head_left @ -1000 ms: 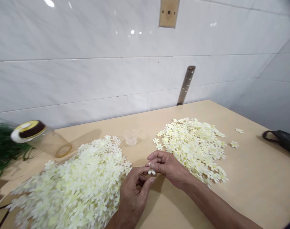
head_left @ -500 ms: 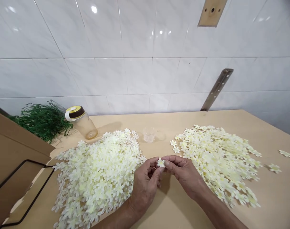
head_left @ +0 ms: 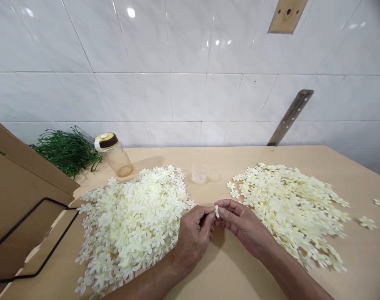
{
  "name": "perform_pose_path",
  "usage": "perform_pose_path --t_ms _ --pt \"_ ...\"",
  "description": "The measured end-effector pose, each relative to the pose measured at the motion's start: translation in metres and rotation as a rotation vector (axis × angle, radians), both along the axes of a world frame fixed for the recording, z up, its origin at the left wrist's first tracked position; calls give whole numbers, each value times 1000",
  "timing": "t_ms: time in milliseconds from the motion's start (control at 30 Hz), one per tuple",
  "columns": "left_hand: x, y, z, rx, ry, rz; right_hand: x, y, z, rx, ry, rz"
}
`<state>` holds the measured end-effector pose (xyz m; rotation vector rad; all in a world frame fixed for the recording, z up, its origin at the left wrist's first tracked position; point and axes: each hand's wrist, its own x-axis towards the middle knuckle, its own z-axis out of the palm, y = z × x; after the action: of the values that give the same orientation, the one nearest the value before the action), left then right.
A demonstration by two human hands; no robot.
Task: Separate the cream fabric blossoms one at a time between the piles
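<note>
Between my fingertips is one small cream artificial flower [head_left: 217,211], turned nearly edge-on. My left hand [head_left: 196,231] pinches it from the left, thumb and forefinger closed. From the other side my right hand [head_left: 240,223] grips it between thumb and fingers. A big heap of white-yellow flowers [head_left: 136,216] spreads out beside my left hand. A second, flatter pile of pale yellow flowers [head_left: 290,204] lies to the right, partly behind my right hand and forearm. Beyond my hands stands a small clear cup [head_left: 199,174].
A bottle [head_left: 116,156] with a yellow and brown lid stands behind the left heap, next to green plastic stems [head_left: 68,152]. A cardboard box [head_left: 24,200] and a black wire frame [head_left: 57,241] occupy the left. Loose flowers [head_left: 367,223] lie far right. A tiled wall [head_left: 183,96] backs the table.
The flower has turned from face-up to nearly edge-on between my fingers. The whole view has shifted slightly, so things appear further right.
</note>
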<state>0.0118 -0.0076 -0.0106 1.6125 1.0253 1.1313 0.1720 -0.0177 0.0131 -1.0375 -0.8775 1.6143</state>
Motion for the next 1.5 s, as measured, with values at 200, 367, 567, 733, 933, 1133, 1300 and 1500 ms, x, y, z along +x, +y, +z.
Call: perform_pose_path --t_ms 200,367,567,733,933,1133,1300,1500 --pt "0 -1 6 112 86 50 7 -1 3 -49 -88 142" --pt "0 -4 6 221 120 37 5 -1 -5 -85 -90 109" --pt "3 -4 2 117 40 49 -1 1 -13 -51 -96 -37" --pt "5 -2 -2 -74 -58 17 6 5 -11 7 -260 -191" --pt "4 -6 0 -21 -45 -28 0 2 -9 68 -284 -144" --pt "4 -7 6 -95 -109 -72 -6 -2 -10 52 -274 -34" --pt "5 -3 1 -149 -173 -30 -4 -3 -6 120 -378 -50" --pt "6 0 -1 -220 -162 -44 0 -2 0 111 -426 -91"
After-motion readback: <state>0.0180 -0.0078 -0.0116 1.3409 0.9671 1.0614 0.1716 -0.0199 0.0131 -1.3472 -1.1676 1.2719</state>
